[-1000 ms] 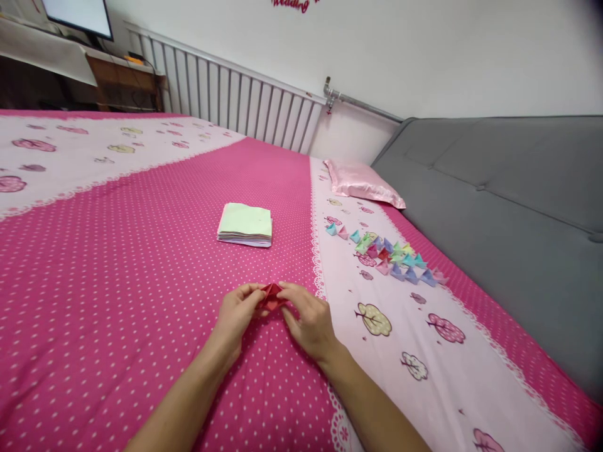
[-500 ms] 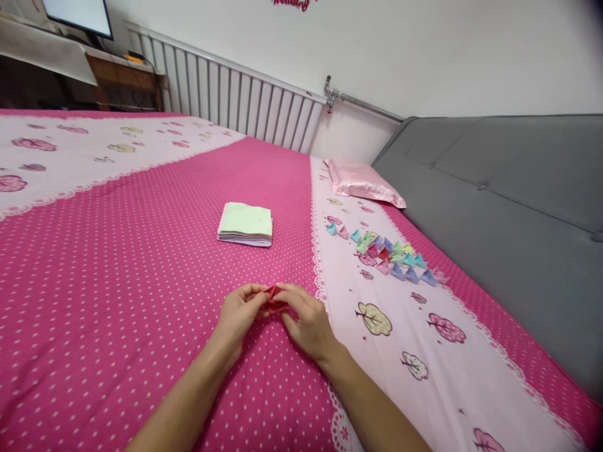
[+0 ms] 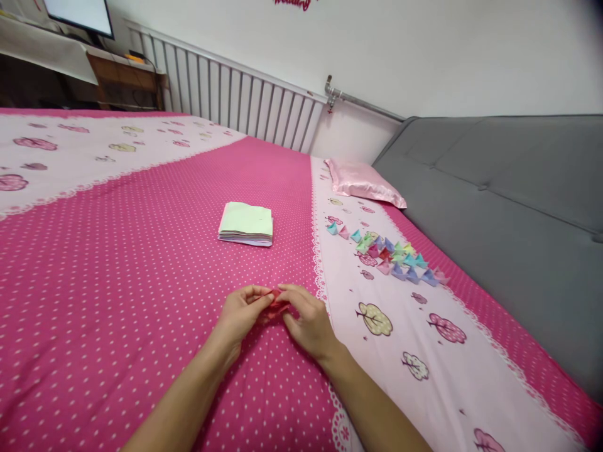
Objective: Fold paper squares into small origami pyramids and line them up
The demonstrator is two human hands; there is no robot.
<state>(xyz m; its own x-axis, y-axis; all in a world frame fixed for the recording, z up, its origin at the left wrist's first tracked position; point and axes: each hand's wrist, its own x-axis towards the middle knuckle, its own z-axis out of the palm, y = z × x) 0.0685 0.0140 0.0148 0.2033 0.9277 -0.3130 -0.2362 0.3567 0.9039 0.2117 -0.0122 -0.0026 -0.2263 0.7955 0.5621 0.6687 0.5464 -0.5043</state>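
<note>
Both of my hands meet low on the pink dotted bedspread (image 3: 141, 251), pinching a small red folded paper (image 3: 274, 300) between them. My left hand (image 3: 240, 314) grips its left side with thumb and fingers closed. My right hand (image 3: 308, 320) closes on its right side, and the fingers cover most of the paper. Further up the bed lies a stack of square paper sheets (image 3: 245, 223) with a pale green one on top. To the right, on the light pink strip, sits a cluster of several small folded paper pieces (image 3: 391, 254) in blue, green, pink and red.
A shiny pink pillow (image 3: 360, 182) lies at the far right of the bed. A grey padded sofa back (image 3: 509, 207) runs along the right side. A white radiator (image 3: 235, 103) lines the far wall, with a wooden desk (image 3: 125, 78) and a screen at the upper left.
The red paper has been pressed smaller and flatter between my fingers, which have closed further over it. Both hands stay in the same spot.
</note>
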